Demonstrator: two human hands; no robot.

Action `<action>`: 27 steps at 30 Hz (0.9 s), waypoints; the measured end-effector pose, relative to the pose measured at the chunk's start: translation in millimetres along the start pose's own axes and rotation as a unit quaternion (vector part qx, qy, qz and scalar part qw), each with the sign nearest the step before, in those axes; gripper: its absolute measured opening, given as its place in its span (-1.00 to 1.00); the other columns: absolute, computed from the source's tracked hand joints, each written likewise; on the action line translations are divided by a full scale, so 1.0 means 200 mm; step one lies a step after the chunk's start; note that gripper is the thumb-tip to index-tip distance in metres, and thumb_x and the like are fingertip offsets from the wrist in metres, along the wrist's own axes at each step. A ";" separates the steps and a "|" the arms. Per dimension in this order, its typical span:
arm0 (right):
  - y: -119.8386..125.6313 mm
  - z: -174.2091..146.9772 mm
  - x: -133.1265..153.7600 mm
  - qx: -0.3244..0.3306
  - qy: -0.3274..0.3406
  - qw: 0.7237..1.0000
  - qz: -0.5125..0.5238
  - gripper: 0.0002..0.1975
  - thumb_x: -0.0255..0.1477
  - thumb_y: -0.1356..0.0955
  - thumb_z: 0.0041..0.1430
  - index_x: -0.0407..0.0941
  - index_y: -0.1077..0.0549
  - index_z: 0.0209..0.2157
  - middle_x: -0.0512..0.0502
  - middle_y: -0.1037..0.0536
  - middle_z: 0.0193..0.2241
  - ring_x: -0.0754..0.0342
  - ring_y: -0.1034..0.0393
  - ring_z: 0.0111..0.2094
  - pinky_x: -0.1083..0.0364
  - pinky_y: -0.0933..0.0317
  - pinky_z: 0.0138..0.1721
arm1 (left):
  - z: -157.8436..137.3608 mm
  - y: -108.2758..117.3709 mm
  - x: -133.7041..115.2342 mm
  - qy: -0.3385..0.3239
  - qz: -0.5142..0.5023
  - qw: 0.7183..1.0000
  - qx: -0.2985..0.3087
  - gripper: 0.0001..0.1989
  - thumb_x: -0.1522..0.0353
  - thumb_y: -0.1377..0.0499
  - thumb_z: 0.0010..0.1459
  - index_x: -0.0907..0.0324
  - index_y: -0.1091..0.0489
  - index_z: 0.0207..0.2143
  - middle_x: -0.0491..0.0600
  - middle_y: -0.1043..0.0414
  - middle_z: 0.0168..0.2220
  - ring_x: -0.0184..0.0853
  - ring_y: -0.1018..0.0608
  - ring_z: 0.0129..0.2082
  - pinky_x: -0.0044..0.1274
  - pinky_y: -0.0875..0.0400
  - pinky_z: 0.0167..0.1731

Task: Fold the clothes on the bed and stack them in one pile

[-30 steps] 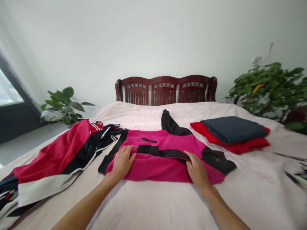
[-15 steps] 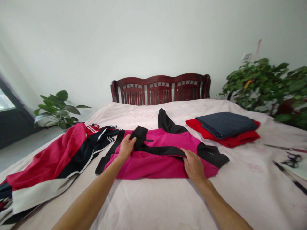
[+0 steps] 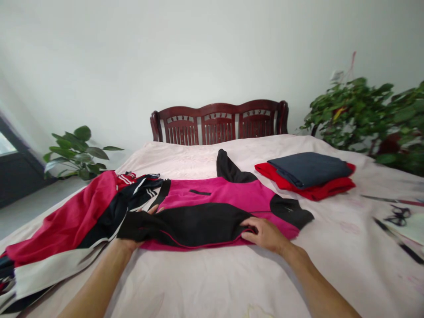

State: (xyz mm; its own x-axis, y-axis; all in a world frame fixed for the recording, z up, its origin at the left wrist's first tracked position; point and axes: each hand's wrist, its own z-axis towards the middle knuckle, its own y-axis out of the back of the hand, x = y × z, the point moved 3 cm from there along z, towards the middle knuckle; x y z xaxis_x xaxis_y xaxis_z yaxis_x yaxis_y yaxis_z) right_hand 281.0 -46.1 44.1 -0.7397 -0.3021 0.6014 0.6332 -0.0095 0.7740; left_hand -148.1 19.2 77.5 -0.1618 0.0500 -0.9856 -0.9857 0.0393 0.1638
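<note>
Pink-and-black top (image 3: 212, 192) spread on the bed (image 3: 198, 287), mid-scene, one black sleeve (image 3: 198, 223) laid across its near side. The person's hands are well apart. Left hand (image 3: 130, 244) at the sleeve's left end, partly hidden by black cloth; fingers show past the far edge, but from here I cannot tell whether they are closed on it. Right hand (image 3: 265, 234) at the sleeve's right end, thumb and fingers pinching its edge. Left: loose heap (image 3: 73, 212) of red, navy and white clothes. Right, farther back: folded blue cloth (image 3: 308, 170) on red cloth (image 3: 331, 191). Far end: dark wooden headboard (image 3: 218, 126). Leafy left plant (image 3: 77, 152), bushier right plant (image 3: 357, 115).
</note>
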 end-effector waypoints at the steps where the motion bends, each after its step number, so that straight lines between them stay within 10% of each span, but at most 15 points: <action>1: 0.01 0.00 0.00 0.004 -0.019 0.999 0.026 -0.73 -0.22 -0.34 0.15 -0.05 -0.60 -0.24 -0.05 -0.65 -0.29 0.00 -0.51 -0.28 0.09 -0.33 -0.23 | -0.01 0.03 0.01 0.048 -0.052 0.997 0.019 -0.38 -0.10 0.00 0.10 0.08 -0.45 0.01 0.10 -0.60 -0.21 0.05 -0.55 0.00 -0.15 -0.53 -0.16; 9: 0.12 0.00 -0.08 -0.220 -0.120 0.967 -0.036 -0.64 -0.21 -0.21 0.26 -0.03 -0.59 -0.27 -0.09 -0.64 -0.26 -0.02 -0.51 -0.23 0.05 -0.30 -0.16 | -0.16 0.26 0.01 0.229 -0.159 0.960 0.010 -0.49 0.05 -0.23 0.02 0.10 -0.47 -0.01 0.08 -0.58 -0.09 -0.05 -0.60 -0.06 -0.29 -0.57 -0.13; 16: 0.08 0.00 -0.12 -0.141 -0.101 0.967 -0.188 -0.68 -0.20 -0.25 0.27 -0.03 -0.58 -0.21 -0.10 -0.62 -0.24 -0.05 -0.48 -0.18 0.03 -0.28 -0.14 | -0.17 0.29 0.00 0.198 0.073 0.976 0.061 -0.61 0.32 -0.42 -0.29 0.11 -0.53 -0.29 -0.06 -0.62 -0.31 -0.11 -0.64 -0.23 -0.45 -0.56 -0.30; 22: 0.13 0.01 -0.16 -0.179 -0.046 0.971 -0.150 -0.66 -0.21 -0.20 0.31 -0.04 -0.56 -0.20 -0.09 -0.60 -0.21 0.00 -0.49 -0.18 0.08 -0.28 -0.19 | 0.01 0.31 -0.11 0.026 0.043 0.998 -0.046 -0.53 0.36 -0.35 -0.26 0.13 -0.47 -0.18 -0.10 -0.57 -0.33 -0.28 -0.58 -0.41 -0.54 -0.47 -0.45; 27: 0.12 -0.01 -0.26 -0.097 -0.112 0.980 -0.131 -0.63 -0.11 -0.21 0.29 0.02 -0.56 -0.21 -0.05 -0.63 -0.19 -0.03 -0.52 -0.17 0.06 -0.30 -0.20 | 0.07 0.24 -0.02 0.117 0.107 0.987 -0.012 -0.43 0.39 -0.29 -0.29 0.20 -0.43 -0.09 -0.04 -0.56 -0.31 -0.23 -0.58 -0.35 -0.50 -0.46 -0.42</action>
State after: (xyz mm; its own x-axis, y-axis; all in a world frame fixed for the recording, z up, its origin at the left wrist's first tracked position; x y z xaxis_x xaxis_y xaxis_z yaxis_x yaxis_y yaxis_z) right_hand 334.3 -32.0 31.0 -0.9006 -0.0491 0.4319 0.4300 -0.2463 0.8686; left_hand -193.9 34.0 90.2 -0.3694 -0.1768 -0.9123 -0.9284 0.0286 0.3704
